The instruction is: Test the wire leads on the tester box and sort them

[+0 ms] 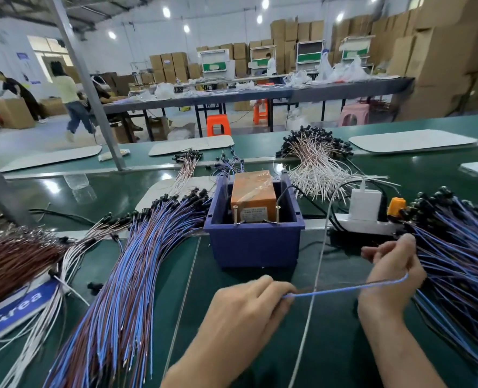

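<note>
With fingers (pixel 274 288) of left hand (pixel 249 309) and right hand (pixel 391 278), pinches one lead (pixel 344 289) taut, clear of the 3 o'clock pile (pixel 461 256), seemingly for the tester (pixel 253 197) at 12.

Your left hand (pixel 249 301), lower centre of the frame, pinches one end of a wire (pixel 344 288). Your right hand (pixel 391 264), further right, curls round the other end. Both forearms are bare.

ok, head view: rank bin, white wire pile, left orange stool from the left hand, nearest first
1. Bin, just ahead of the left hand.
2. White wire pile, behind the bin.
3. Left orange stool, on the floor past the benches.
</note>
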A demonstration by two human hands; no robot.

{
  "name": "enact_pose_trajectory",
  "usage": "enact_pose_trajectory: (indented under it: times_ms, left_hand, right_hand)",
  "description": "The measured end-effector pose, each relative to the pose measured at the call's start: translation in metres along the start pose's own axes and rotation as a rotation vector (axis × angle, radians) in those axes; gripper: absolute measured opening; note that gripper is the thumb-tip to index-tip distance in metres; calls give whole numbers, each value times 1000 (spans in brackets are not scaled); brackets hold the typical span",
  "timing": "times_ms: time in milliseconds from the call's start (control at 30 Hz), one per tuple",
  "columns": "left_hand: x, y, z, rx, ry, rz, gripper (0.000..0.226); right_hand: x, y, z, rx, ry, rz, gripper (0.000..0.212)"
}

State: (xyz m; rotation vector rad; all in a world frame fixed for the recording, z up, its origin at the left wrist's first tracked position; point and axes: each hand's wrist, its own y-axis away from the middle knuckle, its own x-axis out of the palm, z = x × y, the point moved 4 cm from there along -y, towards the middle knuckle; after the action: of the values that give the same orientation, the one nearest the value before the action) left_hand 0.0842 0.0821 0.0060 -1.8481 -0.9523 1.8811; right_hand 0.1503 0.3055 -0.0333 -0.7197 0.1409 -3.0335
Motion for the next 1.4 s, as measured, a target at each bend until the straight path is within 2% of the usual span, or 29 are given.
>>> enact_pose_trajectory:
  times_ms: [100,200,333,400,467,600,733,867,967,1033,1133,1200,1267,1333,1400]
  left_hand:
    - [-8,1,19,-52,-80,-71,27]
    - [-9,2,28,-136,-86,-127,26]
    - [-4,5,26,-269,-58,-157,23]
    - [0,6,25,-294,-33,-146,25]
    - [4,7,24,-278,10,-105,24]
    - [10,9,20,-250,138,3,30]
    - [5,11,19,-305,330,1,62]
    - [8,11,14,-263,450,157,66]
    - [18,12,9,-320,568,243,73]
    - [28,13,8,-388,545,274,81]
    - [43,14,6,-426,351,354,85]
    - [47,16,7,-413,226,352,72]
    - [44,16,11,-397,223,279,45]
    - [34,14,15,-369,293,199,26]
    - [24,12,22,-361,355,165,25]
  right_hand:
    - [-2,-14,-6,225,-195,-36,34]
    - [5,-9,-16,385,-315,61,30]
    - [23,22,-13,308,-181,380,27]
    - [34,42,-10,218,-82,574,28]
    - [40,56,-9,115,12,683,29]
    - [35,55,-14,-63,265,576,34]
    - [18,35,-16,-219,567,428,23]
    - [7,19,-11,-355,774,306,14]
    - [8,23,-5,-426,879,283,15]
    - [10,27,-2,-453,897,293,15]
    - [15,34,0,-490,841,318,16]
    - [17,34,-1,-448,815,315,18]
    - [15,30,-5,-328,734,297,22]
    - [12,20,-10,-135,511,264,27]
    - [7,8,-13,80,239,196,31]
